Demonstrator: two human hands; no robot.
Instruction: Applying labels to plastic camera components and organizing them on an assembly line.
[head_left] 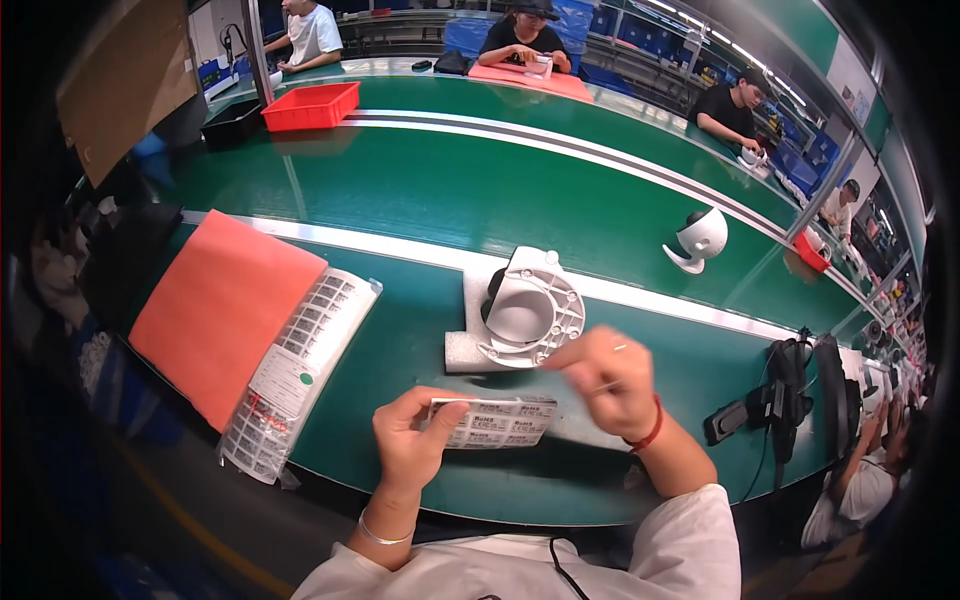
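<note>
My left hand (pixel 408 435) grips a sheet of labels (pixel 505 425), white with rows of grey printed stickers, thumb on top and fingers beneath. My right hand (pixel 610 375) is curled, slightly blurred, with finger and thumb drawn together at the lower right edge of a white plastic housing (pixel 572 300). Whatever sits between those fingertips, if anything, is too small to make out. The housing lies on its side with its round opening and screw holes showing. It rests in a white foam holder (pixel 465 352) on the green bench, just beyond the label sheet.
At left lie an orange-red mat (pixel 225 310) and a stack of label sheets (pixel 290 390). A white round camera (pixel 702 235) stands on the green conveyor (pixel 420 175), with a red bin (pixel 312 105) across it. Black cables (pixel 785 390) lie at right. Several people work beyond.
</note>
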